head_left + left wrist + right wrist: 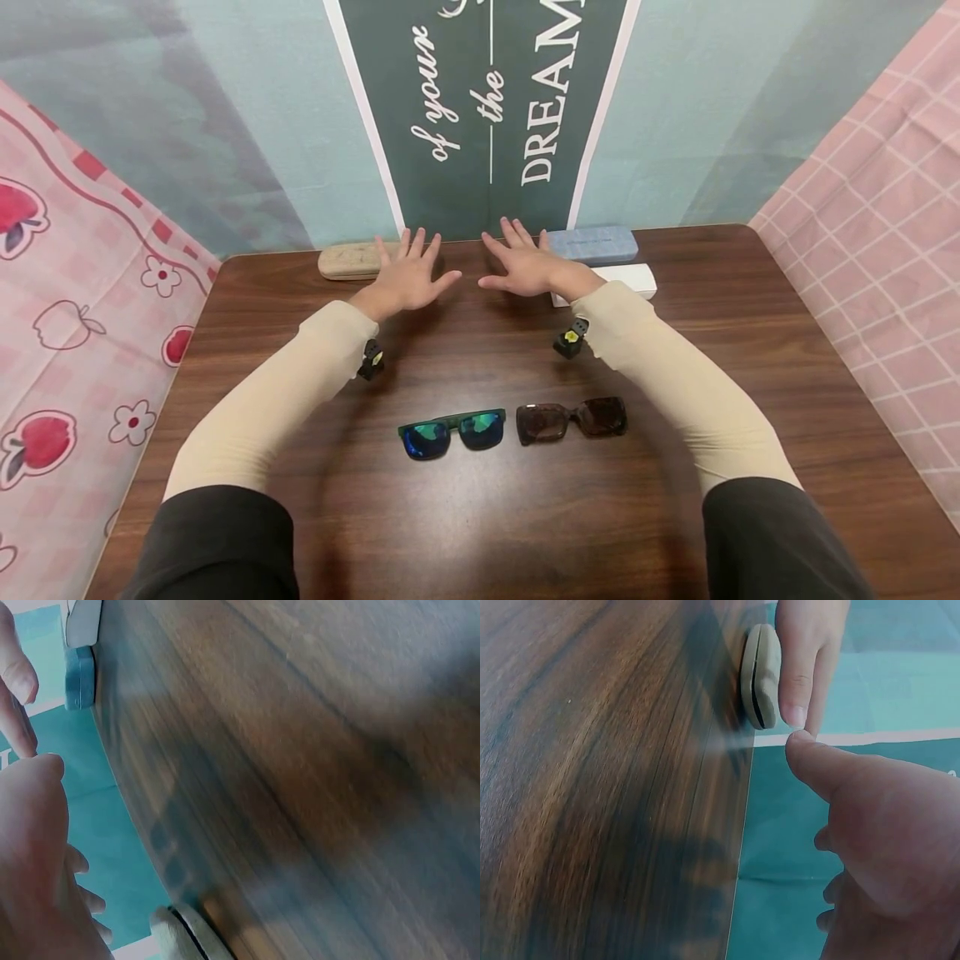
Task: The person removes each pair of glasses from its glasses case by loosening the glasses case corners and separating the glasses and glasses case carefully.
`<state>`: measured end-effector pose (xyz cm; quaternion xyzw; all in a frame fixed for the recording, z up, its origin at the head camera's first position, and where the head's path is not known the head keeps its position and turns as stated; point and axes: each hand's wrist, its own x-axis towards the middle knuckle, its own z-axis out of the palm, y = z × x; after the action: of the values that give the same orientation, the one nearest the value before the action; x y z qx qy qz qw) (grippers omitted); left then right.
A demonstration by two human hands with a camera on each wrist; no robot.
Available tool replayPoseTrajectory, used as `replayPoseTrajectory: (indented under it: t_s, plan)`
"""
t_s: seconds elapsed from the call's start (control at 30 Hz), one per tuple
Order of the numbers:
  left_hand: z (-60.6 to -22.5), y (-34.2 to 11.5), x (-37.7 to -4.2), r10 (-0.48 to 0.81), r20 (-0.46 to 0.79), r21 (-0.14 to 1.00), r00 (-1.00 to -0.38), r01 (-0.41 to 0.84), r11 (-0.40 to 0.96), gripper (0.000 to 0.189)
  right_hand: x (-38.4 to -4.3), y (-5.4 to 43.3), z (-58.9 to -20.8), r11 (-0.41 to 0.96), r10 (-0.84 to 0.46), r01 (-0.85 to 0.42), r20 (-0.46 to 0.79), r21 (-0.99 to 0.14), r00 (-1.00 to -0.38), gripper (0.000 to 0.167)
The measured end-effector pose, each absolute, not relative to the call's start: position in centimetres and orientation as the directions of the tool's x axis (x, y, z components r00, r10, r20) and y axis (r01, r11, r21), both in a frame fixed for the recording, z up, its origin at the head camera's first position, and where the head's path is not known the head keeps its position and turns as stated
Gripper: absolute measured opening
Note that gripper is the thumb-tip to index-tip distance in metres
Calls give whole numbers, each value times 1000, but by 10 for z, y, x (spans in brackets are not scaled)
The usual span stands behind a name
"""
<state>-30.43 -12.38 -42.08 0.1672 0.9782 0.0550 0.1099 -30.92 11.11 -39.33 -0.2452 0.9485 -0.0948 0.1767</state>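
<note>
My left hand is spread with straight fingers near the table's far edge, holding nothing. Behind its fingers lies a beige glasses case, partly covered in the head view. Fingers also apart, my right hand hovers beside a light blue glasses case and a white box, which the wrist partly hides. Closer to me, green-framed sunglasses with mirrored blue-green lenses lie on the table. To their right are brown tortoiseshell sunglasses. In the right wrist view the beige case appears closed, with a dark seam.
The dark wood table meets a wall hanging with white lettering at its far edge. Pink patterned cloth stands on the left, and pink checked cloth on the right. A small black camera is strapped at the right wrist.
</note>
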Motion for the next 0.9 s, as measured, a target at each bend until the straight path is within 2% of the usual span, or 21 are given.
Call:
replayPoseTrajectory:
  t_s: [0.9]
  plan:
    - [-423,-181,-309,285,-197,214,-938,243,946,91,-319,70,-400,847,-504,-396,-300,-354,-810,87]
